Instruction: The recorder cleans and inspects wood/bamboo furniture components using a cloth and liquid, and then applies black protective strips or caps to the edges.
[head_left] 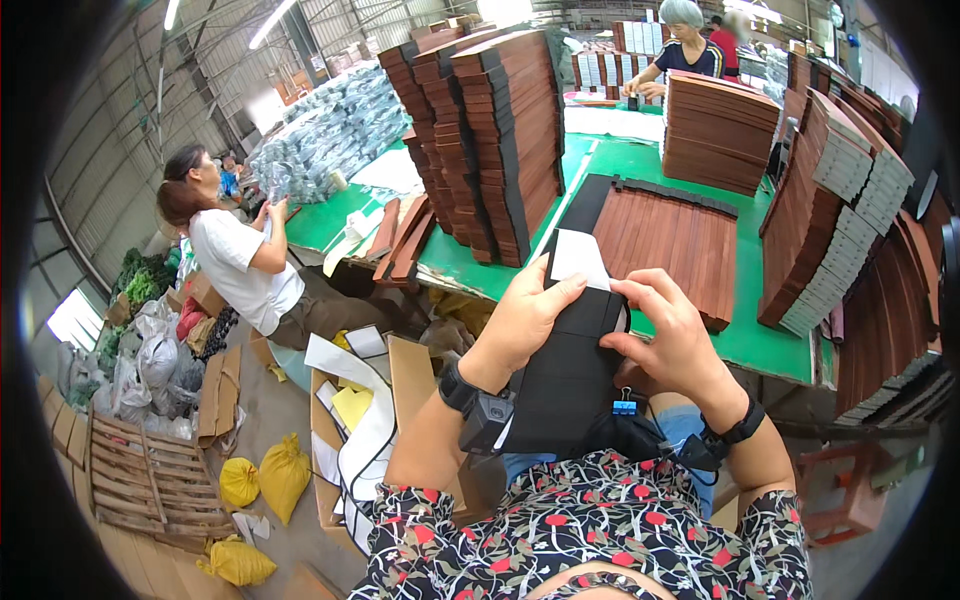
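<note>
Above my lap I hold a black flat sheet (pixel 560 385), its seams or folds running across it. A white piece (pixel 580 256), which looks like paper, sticks out at its far end. My left hand (pixel 518 325) is closed on the left edge, thumb on top near the white piece. My right hand (pixel 672 335) pinches the upper right edge between thumb and fingers. Just past my hands, a panel of reddish-brown slats (pixel 665 245) with black edging lies on the green table (pixel 470 275). A blue binder clip (pixel 624 405) hangs below my right hand.
Tall stacks of brown slatted pieces (pixel 515 140) stand on the table, with more stacks (pixel 830 215) at right. A cardboard box (pixel 410 370) of white, black-edged offcuts sits left of me. One person (pixel 245 245) is at left; another (pixel 690 55) works across the table.
</note>
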